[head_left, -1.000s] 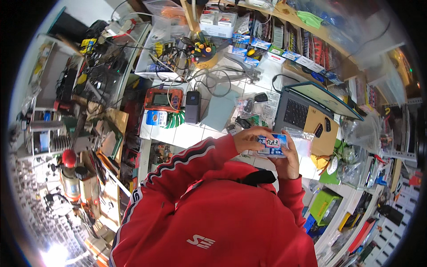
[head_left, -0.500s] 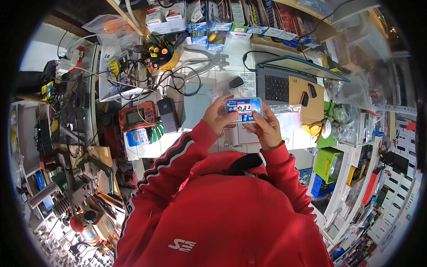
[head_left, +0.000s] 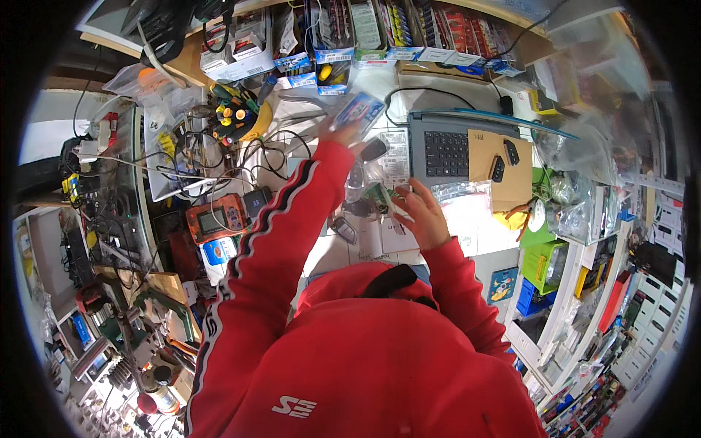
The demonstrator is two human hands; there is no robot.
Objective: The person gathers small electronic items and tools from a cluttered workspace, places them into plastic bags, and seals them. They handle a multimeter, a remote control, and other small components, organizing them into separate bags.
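Note:
My left hand is stretched far across the cluttered workbench and grips a small blue and white packet, held up near the back shelf. My right hand hovers low over the bench with fingers spread, close to small printed papers and a clear plastic bag. It holds nothing that I can see. Both arms wear red sleeves with black and white stripes.
A grey laptop with a brown cardboard sheet on it lies to the right. An orange meter, tangled cables and screwdrivers crowd the left. Boxes line the back shelf; green and blue bins stand right.
Both hands held the packet together before. Now the left hand alone has carried it up and forward toward the back shelf, while the right hand has let go and dropped toward the bench.

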